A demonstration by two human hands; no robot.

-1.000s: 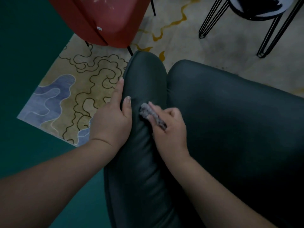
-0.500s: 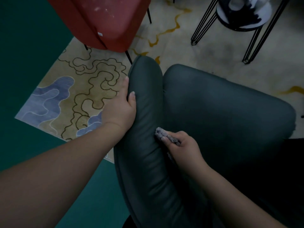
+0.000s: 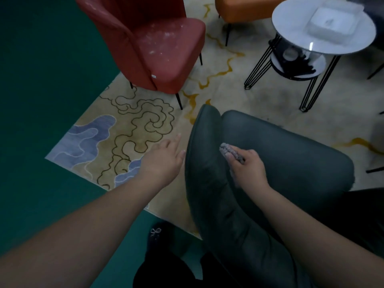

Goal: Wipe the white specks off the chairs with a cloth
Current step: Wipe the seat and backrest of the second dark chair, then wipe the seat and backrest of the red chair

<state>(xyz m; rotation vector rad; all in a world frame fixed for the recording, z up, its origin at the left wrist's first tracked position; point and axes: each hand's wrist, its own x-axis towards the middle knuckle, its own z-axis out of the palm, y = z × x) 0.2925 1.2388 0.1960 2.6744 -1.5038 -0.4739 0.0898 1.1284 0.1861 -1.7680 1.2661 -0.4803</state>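
1. The right hand grips a small grey cloth, bunched under curled fingers with its wad poking out past the fingertips. It rests where the dark green armchair folds between padded arm and seat, so the wad can reach into the crease.

2. The left hand holds nothing. Its fingers are straight and spread, just beside the outer face of the chair's arm, opposite the cloth. Whether the fingertips touch the upholstery cannot be told. Judging by its place, it is there to steady the arm against the push of wiping.

3. Around the grip the green leather looks free of white marks, though the picture is dim and fine specks might not show.

4. Ahead of both hands and well apart from the cloth stands a red chair, its seat and backrest plainly dotted with white specks. It looks like the work left to do.

5. Further off, beyond the red chair and to the right, an orange chair shows only in part. A round white side table on black wire legs stands ahead of the right hand. A patterned rug lies under all the furniture.

6. The likely next need is a firm pass along the crease, then carrying the cloth forward to the red seat.
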